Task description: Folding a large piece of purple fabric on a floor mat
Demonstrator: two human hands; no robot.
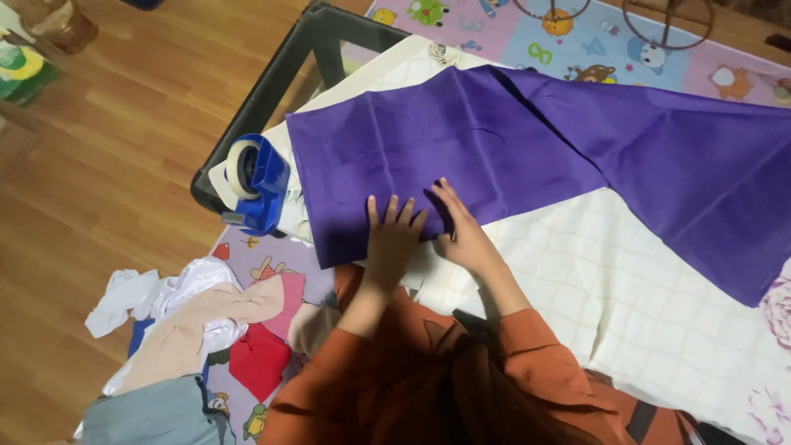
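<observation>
Indoors, wooden floor (pixel 124 148), quilted white table cover (pixel 659 305), purple cloth (pixel 494 140), cartoon playmat (pixel 577 41)

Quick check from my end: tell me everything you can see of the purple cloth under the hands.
The purple cloth is plain, thin woven-looking fabric with soft creases. It lies flat across a white quilted cover, one long strip running right and downward past a fold. The left hand and right hand press palm-down on its near edge. A blue tape dispenser sits just off its left edge.

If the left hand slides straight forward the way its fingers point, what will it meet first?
Probably only more purple cloth: the left hand lies flat on it, fingers pointing up the picture. The blue tape dispenser sits off to the side.
</observation>
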